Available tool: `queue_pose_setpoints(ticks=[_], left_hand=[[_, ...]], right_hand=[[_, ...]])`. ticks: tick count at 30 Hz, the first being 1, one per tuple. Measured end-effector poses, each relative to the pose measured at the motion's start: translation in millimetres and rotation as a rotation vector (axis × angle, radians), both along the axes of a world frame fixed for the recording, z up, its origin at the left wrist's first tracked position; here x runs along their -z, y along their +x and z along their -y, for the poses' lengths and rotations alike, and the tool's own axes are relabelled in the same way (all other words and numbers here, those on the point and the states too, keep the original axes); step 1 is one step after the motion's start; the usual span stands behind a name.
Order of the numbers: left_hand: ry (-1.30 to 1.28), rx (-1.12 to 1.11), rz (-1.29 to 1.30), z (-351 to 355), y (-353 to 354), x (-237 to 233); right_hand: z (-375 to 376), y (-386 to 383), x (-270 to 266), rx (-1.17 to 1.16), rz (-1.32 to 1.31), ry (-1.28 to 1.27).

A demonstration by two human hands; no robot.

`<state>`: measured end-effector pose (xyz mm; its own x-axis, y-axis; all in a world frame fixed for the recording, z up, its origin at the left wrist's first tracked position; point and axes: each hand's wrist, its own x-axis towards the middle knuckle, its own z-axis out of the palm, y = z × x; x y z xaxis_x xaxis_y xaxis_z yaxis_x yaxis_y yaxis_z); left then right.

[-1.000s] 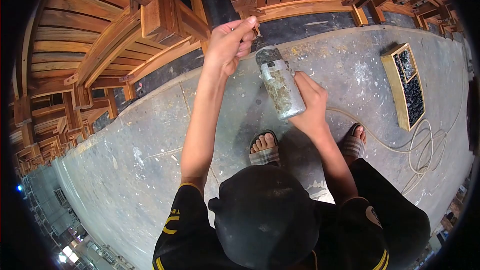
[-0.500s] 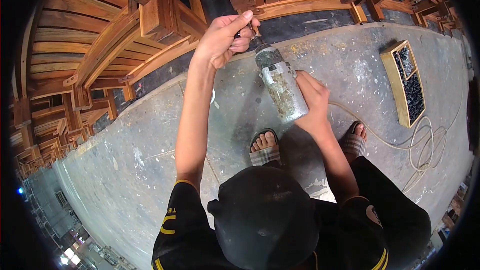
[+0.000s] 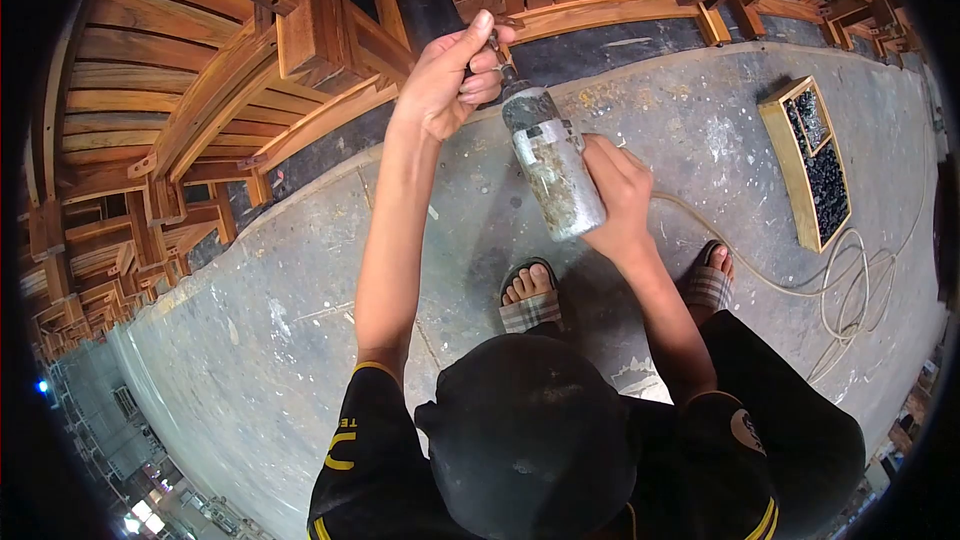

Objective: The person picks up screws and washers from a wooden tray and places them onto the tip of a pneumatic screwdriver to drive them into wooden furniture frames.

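Observation:
My right hand is wrapped around the handle of an air impact driver, a worn silver tool with a dark nose. The driver points up and away, its nose reaching my left hand. There the left fingers are pinched together around something small and dark at the tip of the driver's bit; I cannot tell what it is. Just beyond these fingers stands the leg of a wooden chair or bench with a slatted body.
More slatted wooden furniture crowds the left and far side, on a dark strip. A wooden box of small black parts lies on the concrete floor at right. A pale hose coils below it. Two sandalled feet stand underneath.
The driver and my right hand have shifted slightly left and up. My left hand stays pinched near the driver's tip, moving only a little.

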<state>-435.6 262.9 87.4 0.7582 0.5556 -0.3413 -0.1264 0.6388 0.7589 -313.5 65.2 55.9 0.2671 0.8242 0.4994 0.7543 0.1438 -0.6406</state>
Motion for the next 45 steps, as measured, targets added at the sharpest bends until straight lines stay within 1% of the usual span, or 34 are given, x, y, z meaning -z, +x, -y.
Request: queue_pose_setpoints(ticks=[2, 5, 13, 18, 34, 36, 45], left_hand=[[0.092, -0.102, -0.074, 4.3, 5.6, -4.7], [0.145, -0.090, -0.022, -0.8, 5.4, -0.5], [0.110, -0.111, 0.040, 0.4, 7.2, 0.5], [0.064, -0.142, 0.088, -0.8, 7.1, 7.3], [0.062, -0.159, 0.040, -2.3, 7.5, 3.9], [0.070, -0.147, 0.038, -2.9, 6.9, 3.9], [0.094, -0.145, 0.044, -2.1, 7.5, 4.6]], right_hand=[[-5.5, -0.3, 5.0, 0.018, 0.022, 0.033], [-11.5, 0.6, 5.0, 0.035, 0.055, 0.060], [-16.5, -2.4, 17.5, 0.060, 0.073, 0.043], [-21.7, -0.8, 21.2, 0.053, 0.088, 0.088], [-25.9, -0.8, 21.4, 0.054, 0.111, 0.096], [-27.6, -1.8, 21.4, 0.046, 0.093, 0.143], [-26.6, -4.4, 23.6, 0.054, 0.079, 0.112]])
